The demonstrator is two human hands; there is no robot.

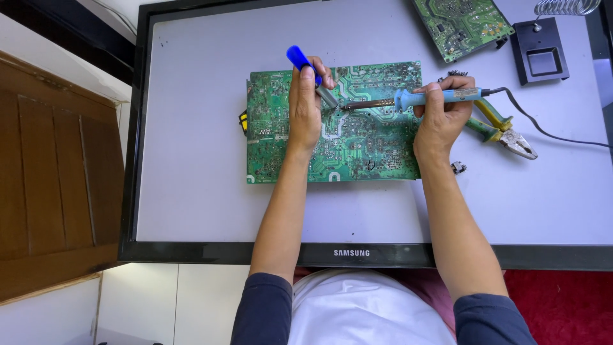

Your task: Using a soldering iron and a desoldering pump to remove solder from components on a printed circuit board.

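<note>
Working a solder joint near the middle of the green circuit board [332, 124], judging by where both tools meet. Lying flat on the pale back of a black-framed monitor [191, 191], solder side up, between the two forearms. Left hand [305, 105] wrapped shut around a blue-capped desoldering pump [310, 73], metal nozzle angled down toward the board's centre, thumb up by the blue plunger. Right hand [444, 112] clenched around the light-blue handle of a soldering iron [415, 99], tip reaching left and meeting the pump nozzle, or nearly so; contact too small to confirm. Just right of that hand, yellow-and-green pliers [504, 131] lying on the panel, a small loose part [458, 168] nearer. Farther off at the top right, a second green board [461, 22] and a black iron stand [539, 51] with a coiled holder. Next move, as a judgement: holding the tip steady until the solder flows, nozzle kept tight to the joint, then firing the plunger without shifting either tool.
</note>
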